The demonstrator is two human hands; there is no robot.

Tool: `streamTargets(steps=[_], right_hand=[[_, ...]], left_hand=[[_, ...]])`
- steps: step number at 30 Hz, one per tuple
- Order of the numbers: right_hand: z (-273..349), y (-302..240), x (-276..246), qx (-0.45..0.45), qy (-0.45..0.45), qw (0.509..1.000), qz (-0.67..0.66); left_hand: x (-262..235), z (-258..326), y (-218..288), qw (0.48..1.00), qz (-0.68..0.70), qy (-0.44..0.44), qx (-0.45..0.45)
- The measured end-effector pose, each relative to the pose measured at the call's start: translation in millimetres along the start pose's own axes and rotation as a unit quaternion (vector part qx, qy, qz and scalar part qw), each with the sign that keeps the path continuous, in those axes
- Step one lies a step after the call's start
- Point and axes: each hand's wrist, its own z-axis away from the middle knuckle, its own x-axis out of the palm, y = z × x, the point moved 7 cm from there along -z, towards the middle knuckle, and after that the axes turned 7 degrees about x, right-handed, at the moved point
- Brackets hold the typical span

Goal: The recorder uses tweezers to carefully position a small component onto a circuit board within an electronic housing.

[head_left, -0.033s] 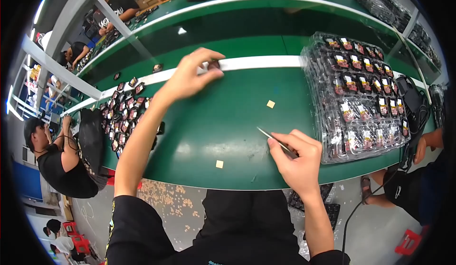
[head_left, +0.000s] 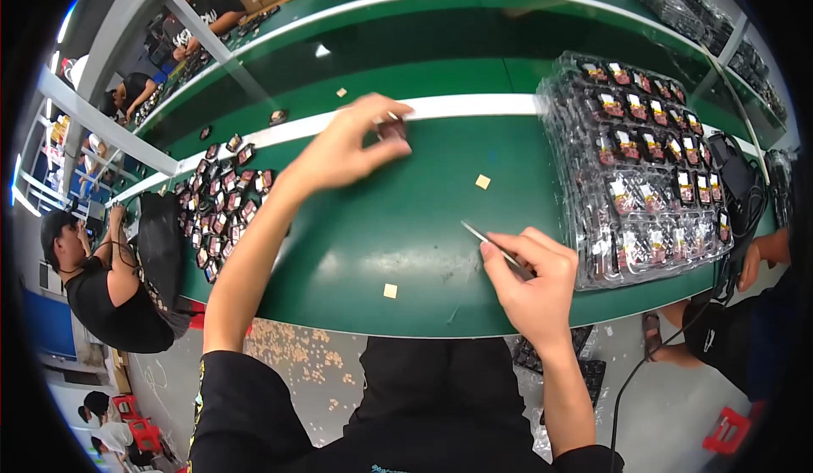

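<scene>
My left hand (head_left: 351, 147) is raised over the far part of the green table, its fingers and thumb closed on a small dark piece (head_left: 392, 127). Blur hides the details of that piece. Slim, pointed metal tweezers (head_left: 506, 257) are gripped in my right hand (head_left: 535, 282), tip toward the upper left and above the tabletop. Two small pale square pieces lie near: one pale square (head_left: 483, 182) beyond the tweezer tip, another pale square (head_left: 390, 291) by the front edge. Left of my left forearm spreads a heap of small black labelled packs (head_left: 224, 193).
Stacked clear plastic trays (head_left: 635, 177) of similar packs stand at the right, beside black cables and a dark box (head_left: 737, 172). A white strip (head_left: 474, 106) crosses the green table (head_left: 406, 210). A co-worker (head_left: 110, 278) sits left; another person's arm (head_left: 758, 257) shows right.
My left hand has shifted a little to the right with the dark piece. A small pale square now shows beyond the white strip, above that hand. My right hand stays nearly in place.
</scene>
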Motion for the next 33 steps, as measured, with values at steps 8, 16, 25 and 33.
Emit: streamTargets(steps=[8, 16, 25, 33], right_hand=[[-4, 6, 4, 0.044, -0.012, 0.999, 0.018], [-2, 13, 6, 0.073, -0.015, 0.997, 0.008], [-3, 14, 6, 0.055, -0.043, 0.997, -0.042], [-6, 10, 17, -0.005, -0.065, 0.997, 0.039]], left_hand=[[39, 33, 62, 0.998, -0.017, -0.029, 0.048], [41, 40, 47, 0.998, -0.036, -0.029, 0.040], [60, 42, 67, 0.993, 0.066, -0.079, 0.054], [67, 41, 63, 0.991, 0.075, -0.068, 0.085]])
